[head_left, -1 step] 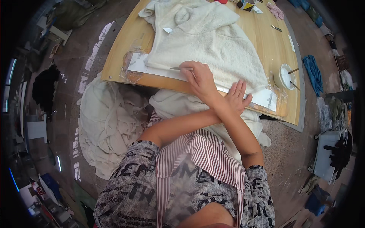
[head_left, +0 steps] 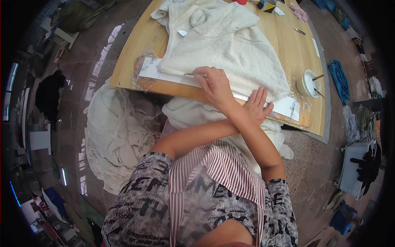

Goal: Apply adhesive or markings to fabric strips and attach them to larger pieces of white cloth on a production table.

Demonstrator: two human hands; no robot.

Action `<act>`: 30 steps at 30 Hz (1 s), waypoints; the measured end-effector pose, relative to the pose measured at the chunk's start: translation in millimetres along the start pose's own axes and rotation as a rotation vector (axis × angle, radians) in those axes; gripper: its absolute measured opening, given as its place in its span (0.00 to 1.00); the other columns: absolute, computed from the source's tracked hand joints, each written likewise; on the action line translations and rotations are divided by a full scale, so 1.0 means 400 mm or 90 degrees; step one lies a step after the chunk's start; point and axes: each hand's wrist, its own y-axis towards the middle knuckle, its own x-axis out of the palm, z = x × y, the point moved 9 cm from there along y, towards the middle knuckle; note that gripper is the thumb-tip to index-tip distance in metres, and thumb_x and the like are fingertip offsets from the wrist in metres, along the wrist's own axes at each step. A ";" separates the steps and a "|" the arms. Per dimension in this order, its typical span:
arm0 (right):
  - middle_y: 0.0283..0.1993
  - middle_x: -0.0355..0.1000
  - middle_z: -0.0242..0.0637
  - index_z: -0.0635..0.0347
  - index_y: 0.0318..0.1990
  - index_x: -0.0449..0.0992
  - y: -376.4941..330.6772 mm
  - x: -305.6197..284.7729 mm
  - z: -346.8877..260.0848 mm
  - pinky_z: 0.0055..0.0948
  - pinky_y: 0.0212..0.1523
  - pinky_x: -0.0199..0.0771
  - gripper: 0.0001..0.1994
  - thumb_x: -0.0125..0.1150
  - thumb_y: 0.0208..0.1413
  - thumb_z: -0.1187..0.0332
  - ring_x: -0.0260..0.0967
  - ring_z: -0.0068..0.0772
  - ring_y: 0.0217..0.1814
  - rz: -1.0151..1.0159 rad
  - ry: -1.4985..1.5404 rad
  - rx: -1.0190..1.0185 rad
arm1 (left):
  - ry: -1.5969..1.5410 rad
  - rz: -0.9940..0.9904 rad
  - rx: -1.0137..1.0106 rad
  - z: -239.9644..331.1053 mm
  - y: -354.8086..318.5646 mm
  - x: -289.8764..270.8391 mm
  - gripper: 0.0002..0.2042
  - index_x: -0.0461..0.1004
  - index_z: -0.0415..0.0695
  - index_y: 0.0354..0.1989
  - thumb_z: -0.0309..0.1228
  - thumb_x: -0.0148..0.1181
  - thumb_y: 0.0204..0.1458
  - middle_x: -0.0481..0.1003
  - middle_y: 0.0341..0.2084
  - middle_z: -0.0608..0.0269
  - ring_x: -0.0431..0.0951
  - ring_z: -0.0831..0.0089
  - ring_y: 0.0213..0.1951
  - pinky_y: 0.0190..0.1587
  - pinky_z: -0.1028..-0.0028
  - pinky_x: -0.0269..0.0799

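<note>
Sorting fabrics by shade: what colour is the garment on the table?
Cream white, fuzzy garment, plain with no pattern; the head view shows it.

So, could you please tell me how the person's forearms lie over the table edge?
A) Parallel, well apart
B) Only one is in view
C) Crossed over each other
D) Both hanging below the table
C: the forearms cross, so the right hand holds a thin tool at the cream cloth, and the left hand lies flat on the white ruler.
</note>
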 end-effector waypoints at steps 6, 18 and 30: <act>0.34 0.74 0.37 0.58 0.38 0.74 0.008 -0.019 -0.028 0.34 0.43 0.64 0.05 0.57 0.54 0.71 0.69 0.40 0.36 0.011 -0.041 -0.034 | -0.009 0.010 -0.006 -0.019 0.003 0.003 0.30 0.65 0.43 0.54 0.44 0.62 0.43 0.56 0.59 0.31 0.53 0.38 0.63 0.63 0.47 0.46; 0.40 0.73 0.35 0.66 0.44 0.73 -0.321 -0.748 0.214 0.21 0.44 0.68 0.10 0.52 0.63 0.68 0.70 0.21 0.41 0.512 -0.038 0.172 | 0.079 0.117 -0.510 -0.909 -0.007 -0.424 0.45 0.49 0.50 0.66 0.35 0.70 0.38 0.57 0.60 0.41 0.58 0.47 0.62 0.60 0.52 0.58; 0.48 0.70 0.44 0.58 0.47 0.74 -0.280 -0.713 0.252 0.38 0.53 0.61 0.15 0.62 0.53 0.63 0.64 0.46 0.51 0.325 -0.655 0.153 | 0.135 0.442 -0.525 -1.257 -0.217 -0.831 0.13 0.77 0.39 0.36 0.33 0.58 0.43 0.77 0.30 0.46 0.78 0.54 0.34 0.38 0.60 0.71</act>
